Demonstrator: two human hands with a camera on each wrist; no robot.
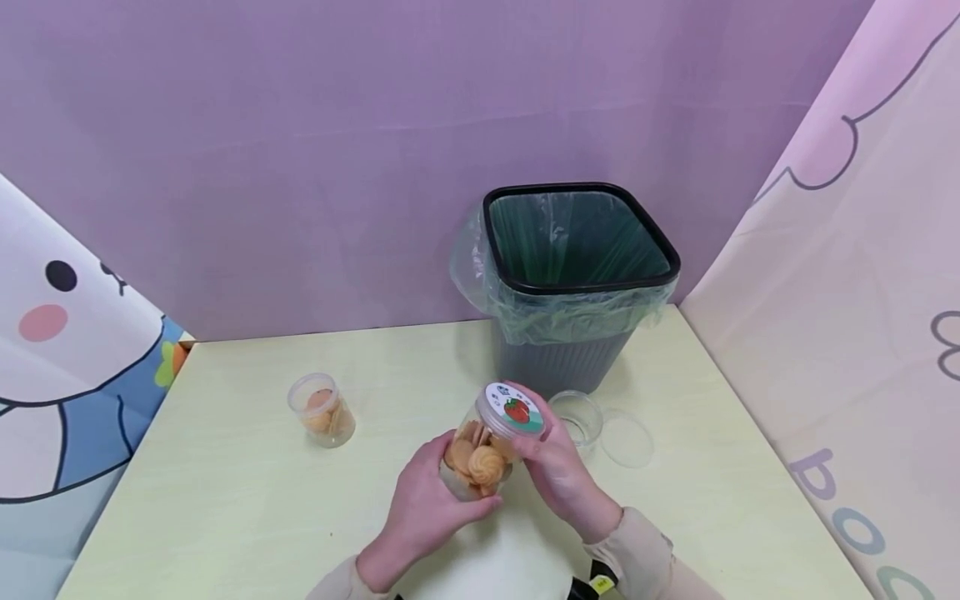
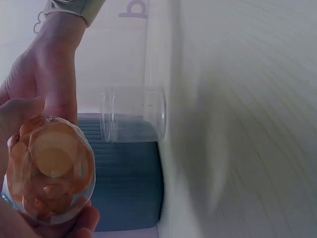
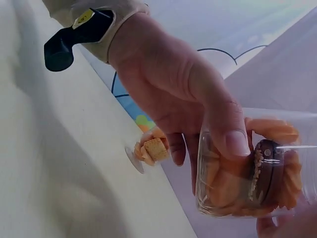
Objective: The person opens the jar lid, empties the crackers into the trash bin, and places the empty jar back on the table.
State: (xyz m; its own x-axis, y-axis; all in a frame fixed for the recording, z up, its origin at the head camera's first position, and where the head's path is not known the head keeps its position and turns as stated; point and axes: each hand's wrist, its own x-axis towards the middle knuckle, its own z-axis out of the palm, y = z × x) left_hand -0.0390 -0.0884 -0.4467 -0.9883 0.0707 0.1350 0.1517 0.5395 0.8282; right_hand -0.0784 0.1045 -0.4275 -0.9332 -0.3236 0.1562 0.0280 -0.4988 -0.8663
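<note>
A clear plastic jar of cookies (image 1: 483, 463) is held tilted above the table, its lid (image 1: 513, 408) labelled with a strawberry. My left hand (image 1: 429, 492) grips the jar's lower part, thumb along the near side. Around the lid end curls my right hand (image 1: 557, 468). In the left wrist view the jar's bottom (image 2: 54, 168) faces the camera, with piped cookies pressed inside. The right wrist view shows the left thumb (image 3: 233, 134) on the jar wall and a dark cookie (image 3: 267, 171) among the orange ones; the right hand is mostly out of that view.
A smaller clear cup of cookies (image 1: 326, 417) stands at left on the table. Behind the hands is a grey bin (image 1: 555, 358) with a black rim and green liner. Before it stand a clear container (image 1: 576, 398) and a flat transparent disc (image 1: 627, 438).
</note>
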